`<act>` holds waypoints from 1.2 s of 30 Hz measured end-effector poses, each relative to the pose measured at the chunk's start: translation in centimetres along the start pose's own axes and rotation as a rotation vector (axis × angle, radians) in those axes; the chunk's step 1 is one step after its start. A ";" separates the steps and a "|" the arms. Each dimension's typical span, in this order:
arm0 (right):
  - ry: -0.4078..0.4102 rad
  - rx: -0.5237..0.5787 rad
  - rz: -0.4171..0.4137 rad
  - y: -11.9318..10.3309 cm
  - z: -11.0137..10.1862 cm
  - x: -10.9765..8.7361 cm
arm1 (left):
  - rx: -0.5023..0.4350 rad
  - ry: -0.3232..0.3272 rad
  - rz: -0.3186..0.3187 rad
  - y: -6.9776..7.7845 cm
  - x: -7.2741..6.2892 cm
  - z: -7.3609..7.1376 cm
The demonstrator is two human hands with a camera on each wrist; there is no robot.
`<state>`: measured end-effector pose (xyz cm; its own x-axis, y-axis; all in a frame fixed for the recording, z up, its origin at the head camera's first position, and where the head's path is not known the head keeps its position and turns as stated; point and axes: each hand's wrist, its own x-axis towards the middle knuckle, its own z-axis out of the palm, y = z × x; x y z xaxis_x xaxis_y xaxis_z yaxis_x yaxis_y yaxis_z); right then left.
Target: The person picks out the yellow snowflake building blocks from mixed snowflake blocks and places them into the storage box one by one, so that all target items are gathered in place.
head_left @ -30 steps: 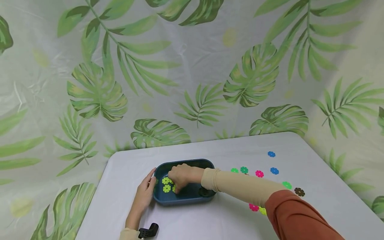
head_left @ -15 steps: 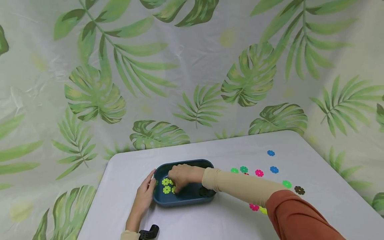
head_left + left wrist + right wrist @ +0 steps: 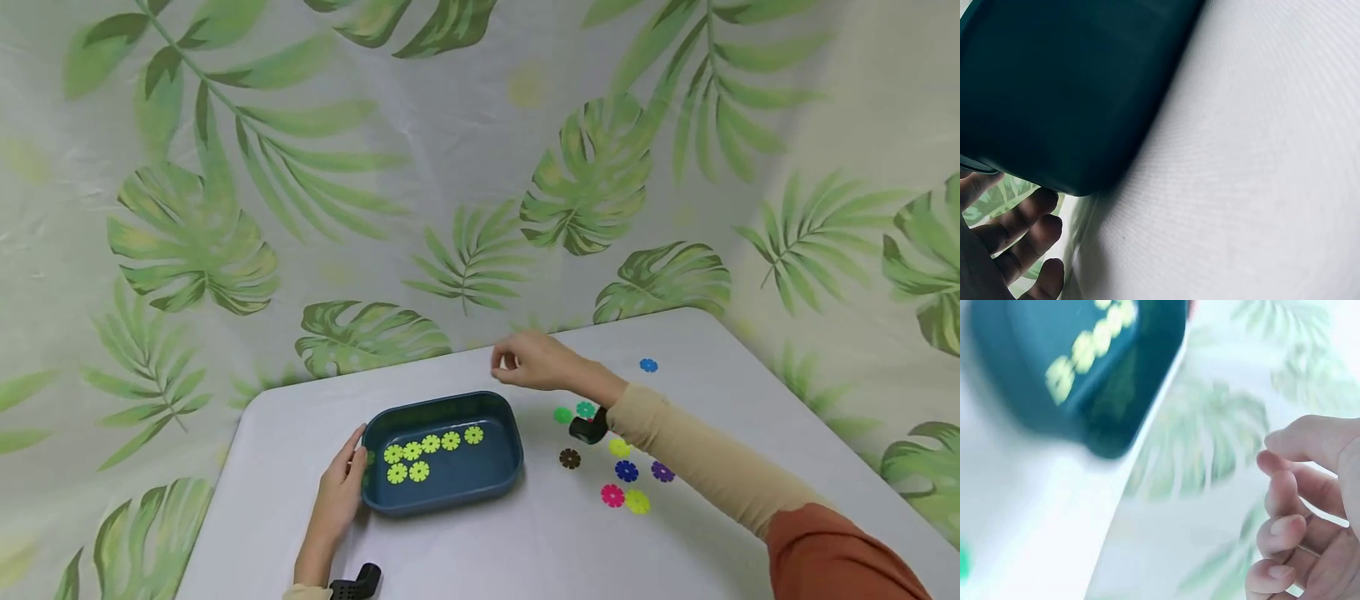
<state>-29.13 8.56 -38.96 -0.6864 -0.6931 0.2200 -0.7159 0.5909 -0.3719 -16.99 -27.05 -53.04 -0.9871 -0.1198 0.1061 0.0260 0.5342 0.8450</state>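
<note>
A dark blue oval-cornered plastic bin (image 3: 480, 487) stands on the white table with several yellow flower-shaped discs (image 3: 431, 443) lying flat on its floor. My left hand (image 3: 339, 492) rests against the bin's left end, thumb at the rim. In the left wrist view its fingers (image 3: 1029, 244) lie loose and nearly straight beside the outer wall. Above the table, past the bin's far right corner, is my right hand (image 3: 542, 361). Its thumb and index tips almost meet in the right wrist view, the other fingers (image 3: 1282, 534) loosely bent, nothing visible between them.
Loose discs are scattered right of the bin: a brown disc (image 3: 570, 458), a pink disc (image 3: 612, 496), a purple disc (image 3: 663, 471) and several others. A light blue disc (image 3: 648, 365) lies farther back. A leaf-patterned curtain (image 3: 465, 208) hangs behind the table (image 3: 450, 558).
My right hand has lifted out of the bin and moved right and back, uncovering the yellow discs. My left hand stays at the bin's left end. The head view has turned slightly right.
</note>
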 end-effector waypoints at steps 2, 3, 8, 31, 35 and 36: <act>0.044 0.017 0.059 2.0 -0.9 -2.4 | 0.004 0.000 0.002 0.1 0.0 0.0; 0.064 0.021 0.086 3.0 -1.2 -3.8 | 0.006 0.001 0.000 0.2 0.0 0.0; 0.102 0.025 0.222 7.1 -1.4 -10.4 | 0.024 -0.001 -0.006 0.3 0.0 -0.2; 0.083 0.022 0.488 10.1 4.3 -22.4 | 0.027 -0.018 -0.018 0.3 0.0 0.0; 0.092 0.032 0.508 10.3 4.6 -22.2 | 0.026 -0.019 -0.024 0.4 0.0 0.0; 0.098 0.033 0.505 10.3 4.7 -22.1 | 0.025 -0.019 -0.025 0.4 0.0 0.0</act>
<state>-20.78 28.04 -51.88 -0.9554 -0.2817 0.0886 -0.2887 0.8277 -0.4812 -16.96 -26.83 -52.69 -0.9903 -0.1175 0.0744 -0.0028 0.5518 0.8339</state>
